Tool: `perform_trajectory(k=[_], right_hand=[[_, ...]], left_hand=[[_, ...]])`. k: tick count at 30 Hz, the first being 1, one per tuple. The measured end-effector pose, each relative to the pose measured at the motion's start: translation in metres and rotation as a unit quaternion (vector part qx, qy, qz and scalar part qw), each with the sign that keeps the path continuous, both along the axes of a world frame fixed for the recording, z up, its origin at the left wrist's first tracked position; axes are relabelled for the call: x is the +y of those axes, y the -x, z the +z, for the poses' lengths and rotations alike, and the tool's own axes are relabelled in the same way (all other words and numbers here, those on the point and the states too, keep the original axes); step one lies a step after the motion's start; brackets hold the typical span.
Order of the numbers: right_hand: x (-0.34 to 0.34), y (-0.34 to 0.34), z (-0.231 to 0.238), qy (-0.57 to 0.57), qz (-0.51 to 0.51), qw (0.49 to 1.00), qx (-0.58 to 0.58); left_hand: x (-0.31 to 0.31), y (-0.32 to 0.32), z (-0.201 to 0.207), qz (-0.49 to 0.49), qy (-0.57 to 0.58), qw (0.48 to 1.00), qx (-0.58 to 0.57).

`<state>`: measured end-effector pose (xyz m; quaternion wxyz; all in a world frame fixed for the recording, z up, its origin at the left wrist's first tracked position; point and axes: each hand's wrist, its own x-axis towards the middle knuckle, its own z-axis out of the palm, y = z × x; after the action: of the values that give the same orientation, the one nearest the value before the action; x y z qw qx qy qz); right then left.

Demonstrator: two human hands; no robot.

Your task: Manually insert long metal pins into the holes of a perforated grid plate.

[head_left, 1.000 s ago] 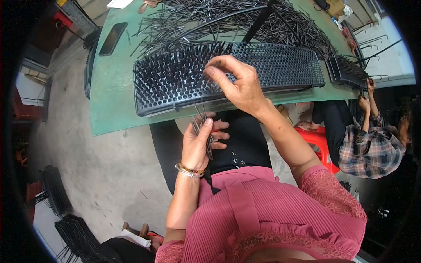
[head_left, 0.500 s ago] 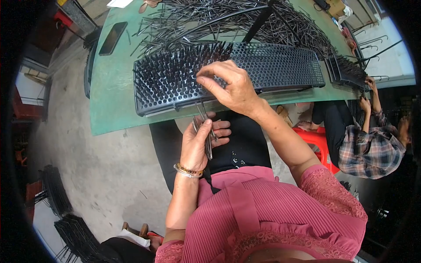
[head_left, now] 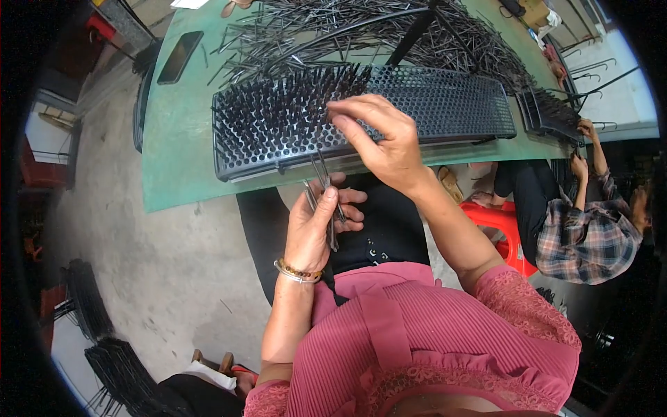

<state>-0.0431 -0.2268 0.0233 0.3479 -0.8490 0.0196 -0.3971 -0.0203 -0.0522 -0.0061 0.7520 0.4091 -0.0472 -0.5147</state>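
Note:
A long dark perforated rack (head_left: 445, 104) lies across the near side of the table, its left half filled with upright dark metal rods (head_left: 271, 104) and its right half showing bare holes. My left hand (head_left: 316, 219), below the rack's front edge, grips several thin metal rods (head_left: 322, 174) between thumb and fingers, with the other fingers loosely curled. Over the middle of the rack, my right hand (head_left: 385, 139) has thumb and forefinger pinched beside the last standing rods. Whatever is between those fingertips blends into the dark rods behind.
A large heap of loose rods (head_left: 326, 28) covers the back of the green table (head_left: 174, 153). A dark phone (head_left: 180, 58) lies at its left. Black metal bars (head_left: 411, 38) rise behind the rack. To the right, a co-worker in a plaid shirt (head_left: 590, 236) handles another rack (head_left: 549, 111) beside a red stool (head_left: 497, 222).
My right hand has shifted slightly to the right above the rack, still pinched. The rods in my left hand are a little more fanned out, while that hand stays in place.

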Motion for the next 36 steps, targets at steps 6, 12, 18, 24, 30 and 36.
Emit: perform_trajectory(k=[6, 12, 18, 24, 30, 36], right_hand=[[0.013, 0.025, 0.017, -0.374, 0.142, 0.848, 0.349], [0.006, 0.029, 0.015, -0.485, 0.124, 0.809, 0.308], [-0.001, 0.009, 0.012, -0.232, -0.035, 0.97, 0.065], [0.001, -0.004, 0.004, -0.105, -0.063, 0.992, 0.037], [0.007, -0.006, -0.002, -0.051, -0.085, 0.995, 0.016], [0.011, -0.008, -0.008, 0.031, -0.096, 0.995, 0.015]], left_hand=[[-0.001, 0.002, 0.011, -0.038, 0.034, 0.999, -0.003], [0.002, 0.003, 0.007, -0.093, 0.047, 0.995, 0.009], [-0.003, 0.003, -0.008, -0.033, 0.013, 0.996, 0.087], [-0.002, 0.003, -0.01, -0.013, 0.013, 0.996, 0.085], [-0.002, 0.005, -0.005, -0.02, 0.019, 0.996, 0.087], [-0.001, 0.005, -0.002, -0.044, 0.021, 0.995, 0.085]])
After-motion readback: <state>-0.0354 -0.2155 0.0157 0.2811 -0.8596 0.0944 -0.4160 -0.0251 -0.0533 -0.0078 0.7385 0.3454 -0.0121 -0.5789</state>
